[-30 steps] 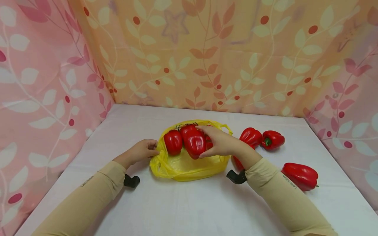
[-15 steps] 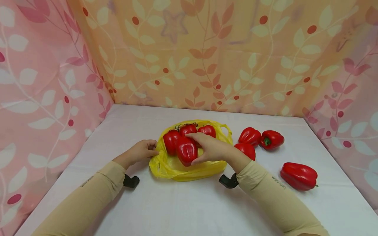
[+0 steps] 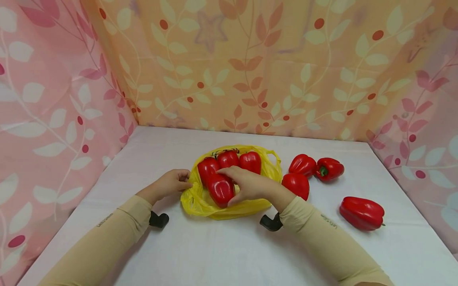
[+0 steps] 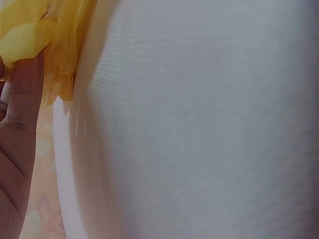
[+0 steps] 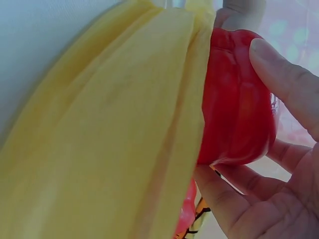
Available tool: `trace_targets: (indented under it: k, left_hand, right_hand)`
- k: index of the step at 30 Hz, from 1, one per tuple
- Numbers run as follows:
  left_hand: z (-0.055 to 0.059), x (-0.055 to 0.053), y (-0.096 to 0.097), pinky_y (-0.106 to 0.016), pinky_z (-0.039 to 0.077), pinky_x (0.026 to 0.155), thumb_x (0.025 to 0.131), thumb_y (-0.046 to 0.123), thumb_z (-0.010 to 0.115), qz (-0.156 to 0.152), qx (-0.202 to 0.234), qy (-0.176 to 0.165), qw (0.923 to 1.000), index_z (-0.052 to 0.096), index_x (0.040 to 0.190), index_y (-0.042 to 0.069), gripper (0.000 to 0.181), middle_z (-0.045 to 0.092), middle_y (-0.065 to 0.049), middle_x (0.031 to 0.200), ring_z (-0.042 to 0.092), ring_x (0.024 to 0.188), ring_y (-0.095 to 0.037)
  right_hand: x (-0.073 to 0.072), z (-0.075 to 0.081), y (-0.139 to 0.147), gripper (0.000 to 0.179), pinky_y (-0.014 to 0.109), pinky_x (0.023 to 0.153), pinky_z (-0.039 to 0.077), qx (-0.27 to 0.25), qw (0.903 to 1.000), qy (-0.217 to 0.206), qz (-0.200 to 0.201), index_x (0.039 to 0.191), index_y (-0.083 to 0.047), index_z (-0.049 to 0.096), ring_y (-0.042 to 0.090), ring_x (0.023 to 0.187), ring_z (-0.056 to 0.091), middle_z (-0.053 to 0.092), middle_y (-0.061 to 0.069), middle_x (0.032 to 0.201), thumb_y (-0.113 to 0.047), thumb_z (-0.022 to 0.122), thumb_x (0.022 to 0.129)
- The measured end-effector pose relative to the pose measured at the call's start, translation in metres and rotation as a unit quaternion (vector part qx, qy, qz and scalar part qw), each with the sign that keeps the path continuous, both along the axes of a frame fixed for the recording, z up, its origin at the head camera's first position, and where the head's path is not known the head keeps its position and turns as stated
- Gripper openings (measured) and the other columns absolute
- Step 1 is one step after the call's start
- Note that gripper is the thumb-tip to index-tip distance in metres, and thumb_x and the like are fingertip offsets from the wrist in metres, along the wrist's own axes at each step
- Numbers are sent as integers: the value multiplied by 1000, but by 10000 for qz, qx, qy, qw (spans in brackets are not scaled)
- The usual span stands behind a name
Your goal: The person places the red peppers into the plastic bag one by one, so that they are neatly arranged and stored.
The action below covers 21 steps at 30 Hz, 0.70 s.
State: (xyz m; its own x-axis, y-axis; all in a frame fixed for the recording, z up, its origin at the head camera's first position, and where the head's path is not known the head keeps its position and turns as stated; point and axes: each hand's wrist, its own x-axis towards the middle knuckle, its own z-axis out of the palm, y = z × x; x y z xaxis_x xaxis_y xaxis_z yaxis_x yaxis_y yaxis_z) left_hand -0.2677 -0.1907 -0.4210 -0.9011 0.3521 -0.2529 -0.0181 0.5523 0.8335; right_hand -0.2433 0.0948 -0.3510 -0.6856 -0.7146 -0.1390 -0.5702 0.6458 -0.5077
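A yellow plastic bag point(image 3: 247, 210) lies spread open on the table, its mouth facing up. My left hand point(image 3: 169, 183) pinches its left rim; in the left wrist view, thin bag film point(image 4: 65, 64) shows at the fingers. Over the front left part of the bag's mouth, my right hand point(image 3: 252, 184) holds a glossy red bell pepper point(image 3: 220, 190). The right wrist view has thumb and fingers on opposite sides of that pepper point(image 5: 239, 99), its lower part hidden behind the bag wall point(image 5: 109, 124). Three more red bell peppers point(image 3: 251, 162) sit along the back inside the bag.
Right of the bag lie several loose red bell peppers: one close beside it point(image 3: 296, 186), a pair behind, including one with a green stem end point(image 3: 330, 169), and one farther right point(image 3: 362, 213). Patterned cloth walls point(image 3: 229, 79) enclose the white table point(image 3: 214, 254).
My right hand has carried the bell pepper left and toward me, lower over the bag's front. More of the peppers at the back now shows. My left hand stays on the rim.
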Motion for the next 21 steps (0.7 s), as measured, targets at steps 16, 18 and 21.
trace_targets:
  k: [16,18,21]
  left_hand:
    - [-1,-1,-1,-26,49,73,86,17,63,-20,33,-87,10000,57,96,8,14,56,-8,83,54,79,-20]
    - [-2,-2,-1,-27,50,74,86,17,64,-24,52,-104,9999,58,96,8,15,56,-8,84,54,80,-20]
    - [-2,-2,-1,-27,50,74,86,16,64,-44,106,-95,9999,58,96,7,15,57,-8,84,54,79,-20]
  right_hand:
    - [-2,-12,-12,88,38,88,46,299,9994,-138,-70,138,-28,32,16,123,36,40,-3,134,-38,80,65]
    - [-2,-14,-13,89,38,88,46,305,9994,-138,-91,138,-28,32,16,123,36,40,-3,133,-39,80,65]
    - [-2,-15,-15,89,38,86,47,296,9994,-146,-118,138,-29,32,15,122,36,40,-3,133,-39,81,64]
